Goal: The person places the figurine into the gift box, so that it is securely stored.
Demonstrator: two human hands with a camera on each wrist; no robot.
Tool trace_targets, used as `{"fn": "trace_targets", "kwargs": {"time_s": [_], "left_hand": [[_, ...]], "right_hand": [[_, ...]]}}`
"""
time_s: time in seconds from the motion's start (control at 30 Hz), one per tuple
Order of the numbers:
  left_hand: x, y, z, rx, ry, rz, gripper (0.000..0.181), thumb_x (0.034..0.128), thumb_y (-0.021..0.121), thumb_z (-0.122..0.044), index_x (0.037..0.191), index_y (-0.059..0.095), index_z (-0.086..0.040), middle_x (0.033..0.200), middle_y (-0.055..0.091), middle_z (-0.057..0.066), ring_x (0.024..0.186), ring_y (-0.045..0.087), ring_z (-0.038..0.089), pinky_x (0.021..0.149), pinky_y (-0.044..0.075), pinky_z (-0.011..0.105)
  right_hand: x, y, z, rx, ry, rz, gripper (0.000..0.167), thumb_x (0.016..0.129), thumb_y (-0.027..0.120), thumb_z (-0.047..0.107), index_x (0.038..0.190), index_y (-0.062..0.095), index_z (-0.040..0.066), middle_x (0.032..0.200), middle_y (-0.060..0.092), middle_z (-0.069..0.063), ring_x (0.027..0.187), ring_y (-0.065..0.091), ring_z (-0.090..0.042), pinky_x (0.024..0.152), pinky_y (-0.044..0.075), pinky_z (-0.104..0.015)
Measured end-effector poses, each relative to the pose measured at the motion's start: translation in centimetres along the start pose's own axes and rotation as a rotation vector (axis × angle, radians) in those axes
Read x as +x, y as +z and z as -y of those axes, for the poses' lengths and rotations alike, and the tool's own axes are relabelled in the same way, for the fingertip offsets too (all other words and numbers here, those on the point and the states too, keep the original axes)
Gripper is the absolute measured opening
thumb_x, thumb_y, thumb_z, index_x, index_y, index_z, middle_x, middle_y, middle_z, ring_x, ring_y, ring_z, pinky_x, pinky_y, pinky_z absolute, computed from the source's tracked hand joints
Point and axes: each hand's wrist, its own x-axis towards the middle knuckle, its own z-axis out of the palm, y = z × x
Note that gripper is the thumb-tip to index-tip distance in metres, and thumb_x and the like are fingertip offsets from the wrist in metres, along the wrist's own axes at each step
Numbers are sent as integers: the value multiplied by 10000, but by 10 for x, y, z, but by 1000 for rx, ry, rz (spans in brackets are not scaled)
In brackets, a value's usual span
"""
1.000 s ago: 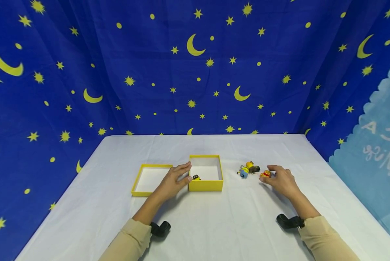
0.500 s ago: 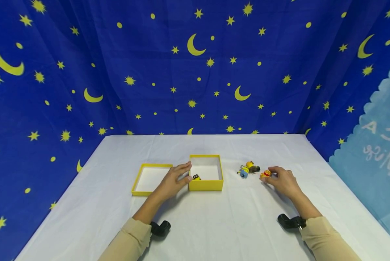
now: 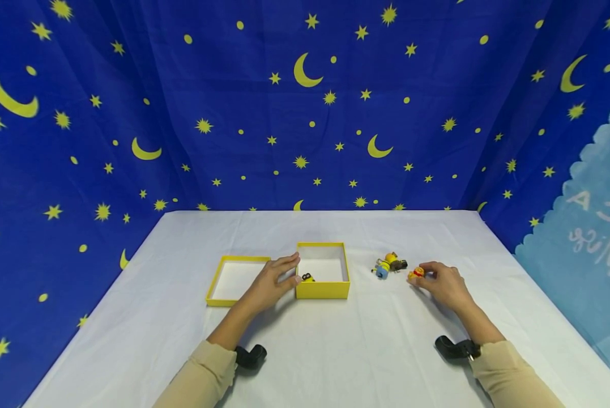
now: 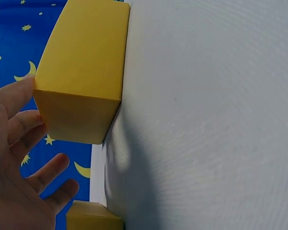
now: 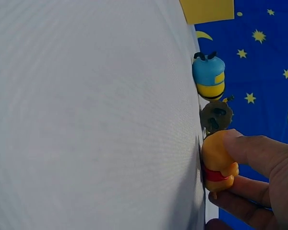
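Orange figurine [image 3: 416,273] seemingly lies right of yellow box [image 3: 322,290].

You count one left hand [image 3: 270,286] and one right hand [image 3: 446,286], two black wrist devices [image 3: 251,357], one yellow box [image 3: 322,290] at 12 o'clock, one shallow lid [image 3: 233,280] at 11, one boxed figure [image 3: 308,277], one orange figure [image 3: 416,273] at 1, and at least two clustered figures [image 3: 383,268] also at 1.

In the head view, the left hand [image 3: 271,281] covers the right part of the lid [image 3: 212,281], and the front wall of the box [image 3: 323,290] hides all but the top of the toy [image 3: 308,278] inside. The right hand [image 3: 444,284] hides part of the orange bear [image 3: 415,273]. The bottom edge cuts off both sleeves [image 3: 199,374], the right edge the light-blue cloth [image 3: 572,277].
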Motion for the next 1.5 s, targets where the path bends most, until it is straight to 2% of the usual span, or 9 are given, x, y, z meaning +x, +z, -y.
{"fn": "trace_targets", "kwargs": {"time_s": [0.27, 0.37, 0.47, 0.67, 0.93, 1.27, 1.5], "left_hand": [[0, 0, 2, -2, 0, -16, 500, 917, 617, -244, 1367, 488, -68, 1490, 417, 4, 1382, 311, 319, 1133, 236, 567], [0, 0, 1, -8, 2, -17, 500, 914, 622, -234, 1364, 489, -63, 1488, 420, 5, 1378, 317, 315, 1135, 239, 560], [1, 0, 2, -3, 2, -20, 501, 913, 623, -243, 1364, 491, -69, 1487, 421, 1, 1374, 323, 309, 1130, 249, 556], [2, 1, 3, 1, 1, -22, 512, 912, 622, -277, 1367, 490, -84, 1488, 418, -10, 1367, 331, 299, 1114, 279, 548], [1, 1, 3, 4, -4, -14, 515, 916, 615, -282, 1377, 480, -96, 1496, 407, -21, 1372, 327, 288, 1109, 294, 541], [1, 2, 4, 12, -6, -9, 513, 921, 609, -276, 1382, 473, -96, 1500, 400, -18, 1377, 319, 299, 1115, 276, 560], [2, 1, 3, 19, -1, -11, 512, 922, 607, -282, 1380, 475, -92, 1496, 405, -20, 1365, 336, 293, 1103, 299, 550]], "right_hand": [[-3, -2, 4, 34, 15, 19, 568, 845, 671, 368, 1271, 557, 12, 1169, 585, -249, 1049, 504, -386, 804, 421, -490], [-3, -2, 6, 46, -17, 6, 572, 852, 665, 386, 1277, 556, 19, 1224, 584, -253, 1115, 505, -427, 865, 432, -537], [-2, -2, 11, 64, -81, -30, 532, 859, 669, 344, 1265, 570, 14, 1238, 594, -256, 1140, 518, -450, 895, 441, -564], [-2, -2, 32, 113, -158, -76, 506, 864, 672, 333, 1261, 580, 34, 1229, 609, -232, 1085, 522, -408, 868, 437, -531], [-3, 2, 61, 183, -230, -76, 513, 852, 681, 395, 1261, 591, 98, 1183, 636, -155, 1072, 528, -334, 880, 432, -483], [-2, 5, 89, 223, -238, -28, 534, 840, 680, 436, 1273, 585, 136, 1203, 610, -160, 1087, 527, -341, 865, 478, -471], [0, 9, 103, 232, -260, -26, 509, 836, 691, 416, 1257, 600, 146, 1203, 620, -122, 1115, 525, -322, 885, 459, -486]]}}
